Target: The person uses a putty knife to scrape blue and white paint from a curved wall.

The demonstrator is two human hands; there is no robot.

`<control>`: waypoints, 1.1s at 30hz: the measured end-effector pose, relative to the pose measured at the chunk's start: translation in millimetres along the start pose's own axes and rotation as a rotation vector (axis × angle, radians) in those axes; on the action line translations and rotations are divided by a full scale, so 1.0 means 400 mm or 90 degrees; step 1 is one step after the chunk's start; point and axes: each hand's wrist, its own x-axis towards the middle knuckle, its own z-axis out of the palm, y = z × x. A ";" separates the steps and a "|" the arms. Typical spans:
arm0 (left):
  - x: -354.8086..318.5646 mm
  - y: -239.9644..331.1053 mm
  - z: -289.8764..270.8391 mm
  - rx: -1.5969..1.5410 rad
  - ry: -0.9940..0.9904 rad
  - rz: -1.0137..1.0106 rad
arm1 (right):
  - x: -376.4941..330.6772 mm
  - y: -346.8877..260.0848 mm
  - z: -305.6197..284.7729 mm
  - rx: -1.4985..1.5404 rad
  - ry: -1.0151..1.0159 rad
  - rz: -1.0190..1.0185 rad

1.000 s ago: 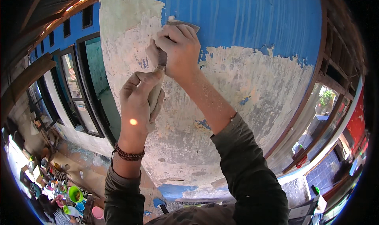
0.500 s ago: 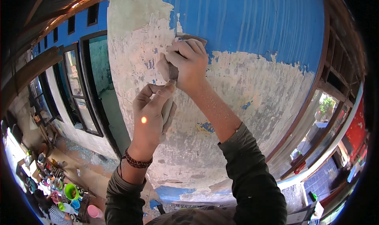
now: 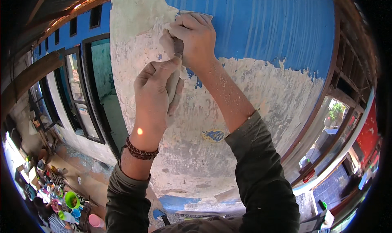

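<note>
Right hand: the right hand (image 3: 196,39) sits at upper centre of the frame, fingers closed over the top of a flat scraper blade (image 3: 196,15), pressing it against the wall.
Wall: the wall (image 3: 261,102) fills the middle of the frame; blue paint (image 3: 261,24) covers its upper right, while bare, pale plaster spreads across the centre and left, with small blue flecks left lower down.
Left hand: the left hand (image 3: 157,92) lies just below and left of the right one, curled shut around what looks like the tool's handle (image 3: 178,49); most of the handle is hidden by both hands.
Scraper position: the blade's grey edge shows just above the right knuckles, at the ragged boundary where blue meets bare plaster.
Step in hand: by my reading, scraping old paint, with the blade set at the edge of the remaining blue area.
Next move: likely calls for firm two-handed pressure with the blade kept shallow to the surface, so it lifts paint rather than gouging plaster.
Window: a dark-framed window (image 3: 81,98) stands at left of the frame.
Bracelet: a braided bracelet (image 3: 141,151) circles the left wrist.
Cups: coloured cups (image 3: 71,200) sit on the ground at lower left.
</note>
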 end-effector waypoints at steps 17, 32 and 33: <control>-0.063 -0.044 0.010 0.053 0.124 -0.081 | -0.082 -0.017 -0.007 0.007 0.027 -0.024; -0.051 0.005 0.013 0.009 0.066 -0.045 | -0.022 -0.029 -0.012 0.017 -0.021 -0.005; -0.078 -0.009 0.015 0.027 0.133 -0.077 | -0.051 -0.037 -0.015 0.017 -0.004 -0.014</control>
